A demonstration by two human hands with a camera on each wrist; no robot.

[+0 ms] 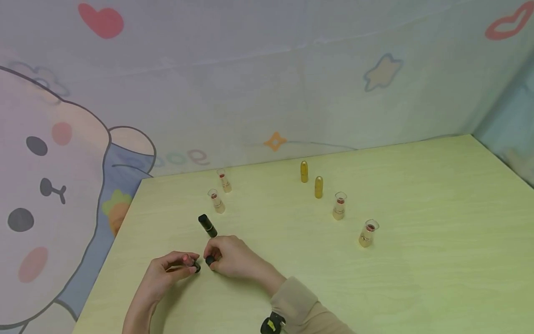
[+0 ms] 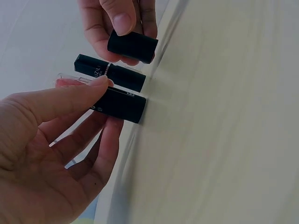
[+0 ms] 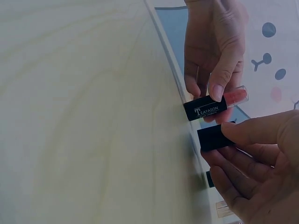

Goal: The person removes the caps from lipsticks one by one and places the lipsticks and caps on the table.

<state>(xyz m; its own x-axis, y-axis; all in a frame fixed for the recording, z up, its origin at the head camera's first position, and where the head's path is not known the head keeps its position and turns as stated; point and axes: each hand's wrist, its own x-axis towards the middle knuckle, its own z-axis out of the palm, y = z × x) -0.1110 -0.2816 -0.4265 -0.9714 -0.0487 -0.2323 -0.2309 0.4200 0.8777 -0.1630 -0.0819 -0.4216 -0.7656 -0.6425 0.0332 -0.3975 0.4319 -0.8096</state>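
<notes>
I see the left hand [image 1: 164, 274] pinching a lipstick [image 3: 205, 108] by its black base, over the counter [image 1: 375, 287]. Right hand [image 1: 235, 259] pinches a black cap [image 2: 132, 46] just beside it. Best, I'd say: light pinch, pieces lined up, no pressure on the clear end [image 3: 239, 95].

Plain beige fabric sleeve [image 1: 294, 297] on the right arm, with a wide cuff that looks a touch greyer than the rest. Right up against that sleeve there's a chunky black gadget [image 1: 273, 323] with a yellow-green patch, too small to read tbh. Beyond the sleeve, the right hand [image 1: 233, 257] is bare, thumbnail short and rounded. Left hand [image 1: 162, 272], left of the sleeve: bare too, same kind of nail.
</notes>
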